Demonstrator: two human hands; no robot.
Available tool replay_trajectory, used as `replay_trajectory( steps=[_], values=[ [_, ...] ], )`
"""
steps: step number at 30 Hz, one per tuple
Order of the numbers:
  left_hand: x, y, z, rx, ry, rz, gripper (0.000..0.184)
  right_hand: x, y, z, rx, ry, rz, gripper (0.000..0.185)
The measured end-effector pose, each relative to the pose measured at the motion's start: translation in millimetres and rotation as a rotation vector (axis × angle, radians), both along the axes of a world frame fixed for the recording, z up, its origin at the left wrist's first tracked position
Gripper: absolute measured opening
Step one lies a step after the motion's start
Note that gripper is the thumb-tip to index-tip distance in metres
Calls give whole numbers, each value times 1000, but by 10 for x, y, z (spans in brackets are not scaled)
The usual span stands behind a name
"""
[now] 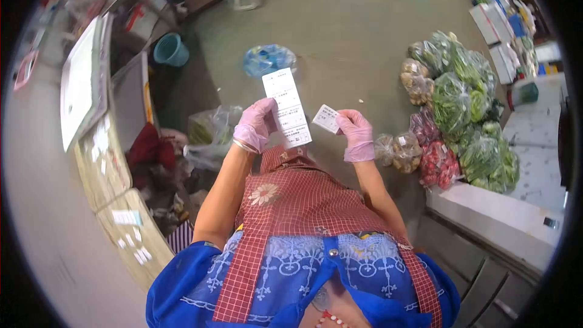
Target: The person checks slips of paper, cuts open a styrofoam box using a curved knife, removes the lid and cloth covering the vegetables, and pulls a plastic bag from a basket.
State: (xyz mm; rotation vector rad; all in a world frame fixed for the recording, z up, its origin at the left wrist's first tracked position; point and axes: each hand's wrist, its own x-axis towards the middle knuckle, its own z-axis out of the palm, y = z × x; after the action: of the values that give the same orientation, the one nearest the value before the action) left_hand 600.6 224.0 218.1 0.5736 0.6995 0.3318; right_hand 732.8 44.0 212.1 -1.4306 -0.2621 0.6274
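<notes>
My left hand [256, 124], in a thin pink glove, is closed on the left edge of a strip of printed labels [288, 108]. The strip hangs upright, slightly tilted, with rows of black print on white. To its right, my right hand [356, 135], gloved the same way, pinches a single small label [326, 119] by its right side. That label is apart from the strip. Both hands are held out in front of my red checked apron [291, 197]. The print is too small to read.
Bagged vegetables [452, 97] are piled on the floor at the right, beside a white counter [522, 170]. A blue plastic bag [268, 61] and a teal bin [171, 50] stand ahead. Wooden boards [130, 231] with loose labels lie at the left, near a clear bag [212, 133].
</notes>
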Motion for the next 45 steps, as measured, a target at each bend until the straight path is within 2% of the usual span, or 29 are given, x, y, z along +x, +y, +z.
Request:
replay_trajectory(
  steps=[2,7,9,15,20,23,26,28,29,33,36,37,40,41,44,45],
  values=[
    [523,152,-117,21,31,-76,25,410,42,49,-27,-34,-47,7],
    [1875,333,75,64,6,-210,17,1462,165,358,-33,-14,-198,9],
    [2341,318,289,117,28,-260,13,1845,182,414,-32,68,-279,9],
    [3679,243,258,160,37,-475,15,2868,69,423,-11,220,-458,9],
    [4871,141,330,269,104,-529,15,4055,-55,336,45,220,-420,11],
    [5641,78,306,313,9,-510,15,4891,-93,484,125,230,-364,10],
    [6368,-70,618,462,71,-461,18,5659,-34,832,154,213,-318,8],
    [6826,-75,631,557,73,-509,19,6184,37,827,120,152,-260,11],
    [7028,-54,647,691,114,-547,16,6399,64,857,108,152,-239,11],
    [7815,48,432,552,81,-467,16,7353,362,859,57,152,-157,10],
    [8445,311,595,660,194,-527,18,8061,685,854,51,182,-138,10],
    [8721,412,621,732,230,-551,24,8361,792,849,28,164,-120,11],
    [9527,836,424,561,93,-547,30,9202,1147,827,31,169,-133,12],
    [9833,924,541,516,33,-520,35,9506,1266,874,41,170,-152,12],
    [10803,1252,853,527,10,-567,31,10431,1530,1009,17,65,-205,10],
    [11182,1326,910,609,22,-613,29,10724,1600,1113,13,52,-232,10]
  ],
)
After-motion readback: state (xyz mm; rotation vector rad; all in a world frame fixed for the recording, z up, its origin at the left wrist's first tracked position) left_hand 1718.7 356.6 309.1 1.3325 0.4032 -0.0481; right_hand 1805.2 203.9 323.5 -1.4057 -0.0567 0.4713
